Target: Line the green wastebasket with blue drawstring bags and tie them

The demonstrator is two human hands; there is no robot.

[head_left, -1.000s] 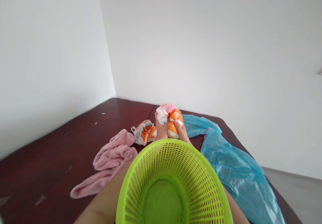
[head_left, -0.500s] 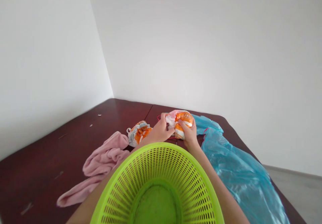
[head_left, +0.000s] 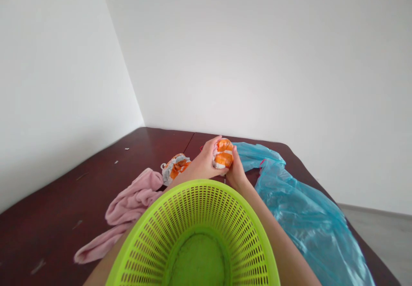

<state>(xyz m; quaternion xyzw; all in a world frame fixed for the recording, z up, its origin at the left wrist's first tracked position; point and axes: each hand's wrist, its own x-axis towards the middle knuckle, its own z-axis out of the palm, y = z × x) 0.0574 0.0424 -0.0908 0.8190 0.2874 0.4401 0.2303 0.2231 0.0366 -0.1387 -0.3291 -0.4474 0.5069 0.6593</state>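
Between my two hands, above the dark red table [head_left: 80, 200], is a bunched orange-and-white plastic bag [head_left: 224, 154]. My left hand [head_left: 206, 159] wraps round its left side, thumb below and fingers above. On the right side my right hand [head_left: 237, 168] presses against it, with the thumb pointing up. What the bag may contain is hidden. A second crumpled orange-and-white bag [head_left: 175, 169] lies just left of my left wrist. Nearest to me, between my forearms, stands a lime-green slotted plastic basket [head_left: 154, 221] with nothing visible inside.
A folded pink cloth [head_left: 137, 200] lies on the left, partly behind my left forearm. Blue translucent plastic bags [head_left: 309, 217] with red ties spread over the right side. White walls [head_left: 244, 54] border the table at the back and left. Small white scraps [head_left: 127, 149] lie on the table.
My hands have turned the orange-and-white bag and squeezed it into a smaller bundle, shifting slightly left. The pinkish-white loose end no longer shows. My left hand now wraps round the bag.
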